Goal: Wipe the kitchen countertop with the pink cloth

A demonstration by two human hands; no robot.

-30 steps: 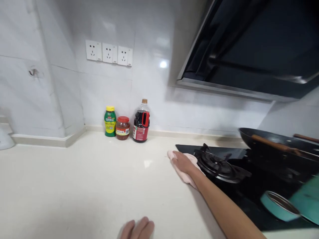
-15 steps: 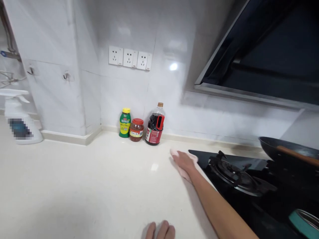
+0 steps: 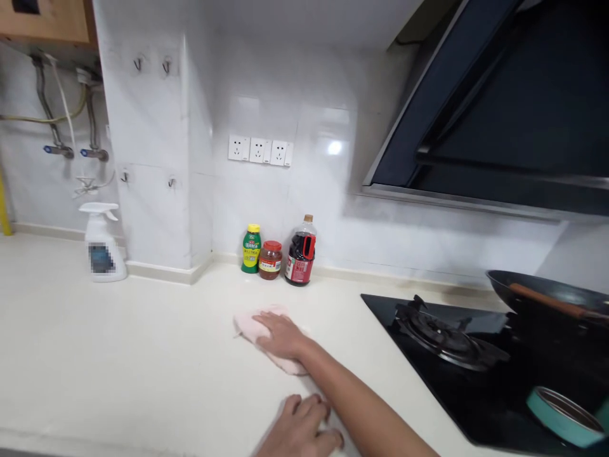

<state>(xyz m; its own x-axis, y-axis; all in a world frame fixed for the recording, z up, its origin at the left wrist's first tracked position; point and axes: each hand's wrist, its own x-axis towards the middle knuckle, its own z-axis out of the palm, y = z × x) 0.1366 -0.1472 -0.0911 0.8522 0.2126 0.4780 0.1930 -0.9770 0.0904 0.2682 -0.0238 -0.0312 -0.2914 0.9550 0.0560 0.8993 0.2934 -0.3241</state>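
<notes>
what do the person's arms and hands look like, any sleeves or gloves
Both are bare. The right hand has no glove, and its forearm shows no sleeve, watch or band up to the frame edge. The left hand is also ungloved, with no ring visible; only its knuckles and fingers show.

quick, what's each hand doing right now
Left hand: open, resting flat on the counter, holding nothing.
Right hand: open, palm pressed down on the pink cloth.

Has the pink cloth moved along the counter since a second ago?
Yes. The pink cloth, under the right hand, was beside the stove edge; now it lies well left of it, in front of the soy sauce bottle.
</notes>
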